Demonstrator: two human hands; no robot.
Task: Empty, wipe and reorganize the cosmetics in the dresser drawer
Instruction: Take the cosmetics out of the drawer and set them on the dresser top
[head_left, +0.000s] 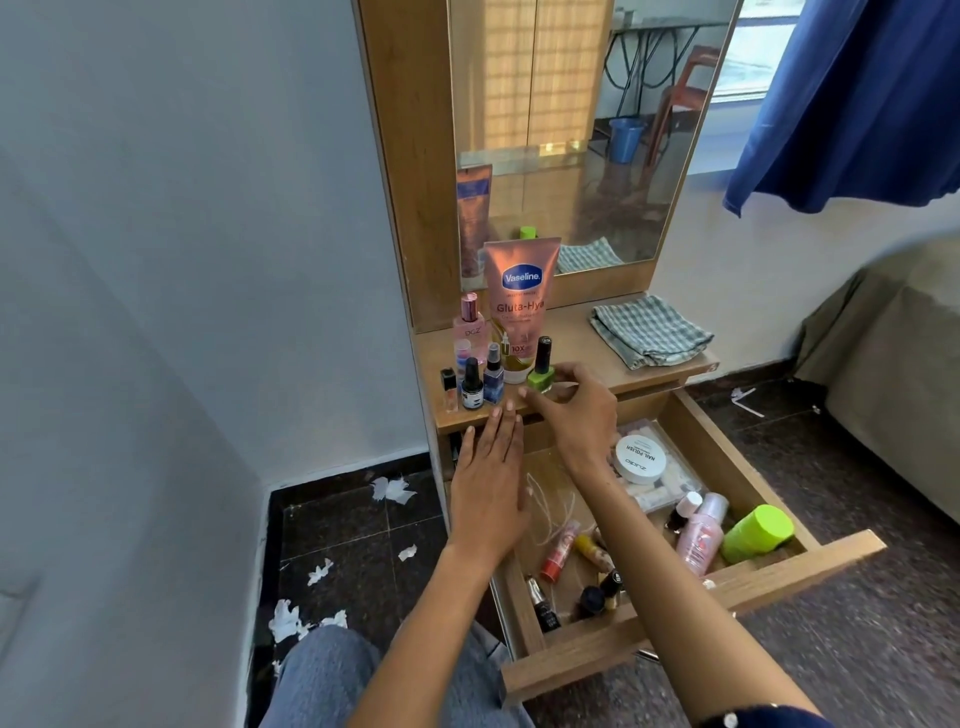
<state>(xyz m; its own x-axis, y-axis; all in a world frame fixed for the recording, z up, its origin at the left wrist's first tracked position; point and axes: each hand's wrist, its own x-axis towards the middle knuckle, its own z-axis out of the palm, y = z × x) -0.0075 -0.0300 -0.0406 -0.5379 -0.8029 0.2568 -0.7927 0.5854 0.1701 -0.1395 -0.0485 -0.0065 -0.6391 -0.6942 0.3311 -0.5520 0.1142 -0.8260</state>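
My right hand (574, 410) pinches a green nail polish bottle (541, 375) with a black cap, upright on the dresser top (576, 345). My left hand (488, 480) hovers flat with straight fingers by the dresser's front edge, holding nothing. Left of the green bottle stand a pink Vaseline tube (521, 306), a pink perfume bottle (469, 325) and several small bottles (480, 382). The pulled-out drawer (691, 582) below holds a white round tub (640, 459), a pink spray bottle (701, 535), a green-capped container (758, 534), a red tube (558, 552) and dark small bottles (597, 597).
A folded checked cloth (649, 332) lies on the right of the dresser top, under the mirror (587, 130). Torn white paper scraps (311, 597) litter the dark floor at the left. A bed (893, 374) stands at the right, with a blue curtain (852, 98) above.
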